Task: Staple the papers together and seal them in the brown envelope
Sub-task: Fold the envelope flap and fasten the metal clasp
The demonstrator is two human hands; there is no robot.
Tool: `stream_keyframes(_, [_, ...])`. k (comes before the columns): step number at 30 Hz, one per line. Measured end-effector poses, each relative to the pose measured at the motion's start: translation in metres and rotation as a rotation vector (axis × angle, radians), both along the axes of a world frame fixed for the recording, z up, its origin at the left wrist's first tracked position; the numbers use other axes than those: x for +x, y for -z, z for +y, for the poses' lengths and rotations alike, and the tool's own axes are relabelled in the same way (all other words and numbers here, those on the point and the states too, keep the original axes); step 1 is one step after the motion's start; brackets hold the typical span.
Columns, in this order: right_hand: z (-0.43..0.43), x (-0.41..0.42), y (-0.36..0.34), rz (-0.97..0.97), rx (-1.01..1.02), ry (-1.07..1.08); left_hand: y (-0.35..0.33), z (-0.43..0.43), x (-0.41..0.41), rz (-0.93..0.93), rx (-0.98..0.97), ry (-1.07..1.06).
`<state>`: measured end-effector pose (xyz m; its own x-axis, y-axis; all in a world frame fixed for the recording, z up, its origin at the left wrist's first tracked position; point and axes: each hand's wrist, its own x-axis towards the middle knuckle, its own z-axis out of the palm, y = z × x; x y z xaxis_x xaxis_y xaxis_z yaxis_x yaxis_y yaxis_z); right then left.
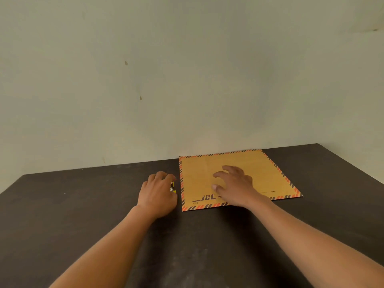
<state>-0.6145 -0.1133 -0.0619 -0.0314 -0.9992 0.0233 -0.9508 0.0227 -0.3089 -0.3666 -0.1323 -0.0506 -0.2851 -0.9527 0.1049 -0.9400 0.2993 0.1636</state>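
Note:
A brown envelope (259, 173) with an orange-and-black striped border lies flat on the dark table (83, 215), close to the wall. My right hand (234, 188) hovers over its near half with fingers spread and nothing in it. My left hand (159, 194) is just left of the envelope, fingers curled over a small yellow-and-black object (172, 187), likely a stapler, which is mostly hidden under the hand. No loose papers are visible.
A plain pale wall (187, 80) rises right behind the table's far edge. The table's right rear corner (318, 144) lies just past the envelope.

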Motion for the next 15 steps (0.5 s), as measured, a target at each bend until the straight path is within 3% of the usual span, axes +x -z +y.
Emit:
stream_keyframes(5, [-0.001, 0.034, 0.008, -0.031, 0.101, -0.025, 0.003, -0.001, 0.042, 0.081, 0.111, 0.048])
stream_keyframes(15, [-0.004, 0.064, 0.016, 0.015, -0.011, 0.009, 0.008, -0.007, 0.046, 0.100, -0.064, -0.120])
